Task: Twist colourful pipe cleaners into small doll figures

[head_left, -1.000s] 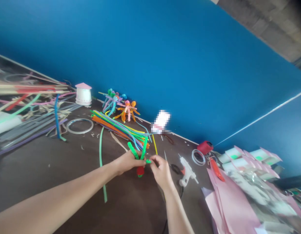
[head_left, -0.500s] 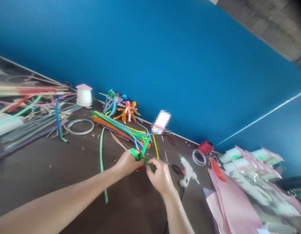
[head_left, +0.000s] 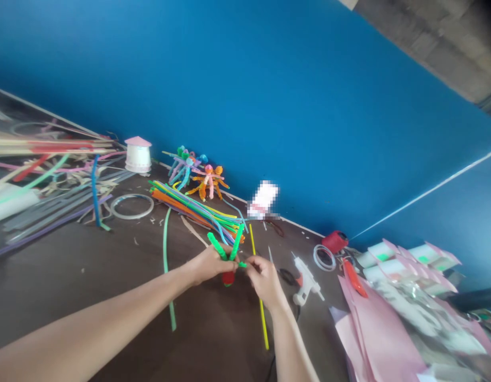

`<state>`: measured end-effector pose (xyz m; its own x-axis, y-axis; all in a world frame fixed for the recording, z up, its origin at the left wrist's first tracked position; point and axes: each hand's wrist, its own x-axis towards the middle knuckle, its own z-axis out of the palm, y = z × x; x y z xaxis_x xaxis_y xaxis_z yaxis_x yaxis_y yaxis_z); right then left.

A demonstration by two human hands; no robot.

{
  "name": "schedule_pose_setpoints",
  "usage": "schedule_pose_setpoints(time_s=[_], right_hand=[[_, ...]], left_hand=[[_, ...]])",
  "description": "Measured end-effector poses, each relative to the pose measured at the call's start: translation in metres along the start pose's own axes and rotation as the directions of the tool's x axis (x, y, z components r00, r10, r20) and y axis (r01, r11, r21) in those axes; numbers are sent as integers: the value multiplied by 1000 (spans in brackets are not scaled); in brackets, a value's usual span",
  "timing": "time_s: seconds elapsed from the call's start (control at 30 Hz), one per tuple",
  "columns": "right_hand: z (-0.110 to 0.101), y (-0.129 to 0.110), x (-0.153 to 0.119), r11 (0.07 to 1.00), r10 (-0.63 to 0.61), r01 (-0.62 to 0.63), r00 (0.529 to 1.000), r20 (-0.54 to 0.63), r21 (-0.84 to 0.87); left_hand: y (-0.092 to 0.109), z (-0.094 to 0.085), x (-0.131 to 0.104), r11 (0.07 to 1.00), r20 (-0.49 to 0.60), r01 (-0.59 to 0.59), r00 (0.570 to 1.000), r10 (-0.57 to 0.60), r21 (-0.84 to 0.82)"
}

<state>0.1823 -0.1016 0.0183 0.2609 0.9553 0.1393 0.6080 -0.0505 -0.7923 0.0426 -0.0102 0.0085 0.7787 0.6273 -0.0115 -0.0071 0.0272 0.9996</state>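
Note:
My left hand [head_left: 207, 263] is closed around a green pipe-cleaner figure [head_left: 236, 244]; two fuzzy green legs stick up past the fingers in a V. A round red part [head_left: 228, 277] of it shows below the fingers. My right hand [head_left: 263, 276] pinches the tip of a short green leg [head_left: 242, 264] at the figure's right side. Under the right wrist lies a yellow pipe cleaner [head_left: 263, 323]. Just beyond the hands is a bundle of coloured pipe cleaners [head_left: 197, 208]. Finished pipe-cleaner figures [head_left: 207, 180] in orange, pink, blue and green stand by the wall.
A white hot glue gun [head_left: 308, 278] and dark-handled scissors [head_left: 285, 276] lie right of my hands. Pink sheets [head_left: 382, 329] and white rolls cover the right side. A white cup with a pink roof [head_left: 138, 156], a ring [head_left: 131, 207] and strips [head_left: 62, 196] are on the left.
The figure's green legs have spread wider, and its red part shows more. My right hand has shifted slightly right, its green leg now shorter in view. More of the yellow pipe cleaner is visible.

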Motion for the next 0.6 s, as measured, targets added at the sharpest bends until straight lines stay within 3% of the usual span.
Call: schedule_pose_setpoints(time_s=[0.13,0.3,0.6], right_hand=[[3,-2,-2,998,-20,20,1000,-1,-60],[5,-6,-5,983,-107,107,994,5,-151],[7,-6,-8,979,-123,126,992,30,-158]], left_hand=[[-8,1,4,998,-96,-21,995,27,58],[-12,0,6,984,-102,-35,993,53,172],[-14,1,6,976,-141,-8,989,40,219]])
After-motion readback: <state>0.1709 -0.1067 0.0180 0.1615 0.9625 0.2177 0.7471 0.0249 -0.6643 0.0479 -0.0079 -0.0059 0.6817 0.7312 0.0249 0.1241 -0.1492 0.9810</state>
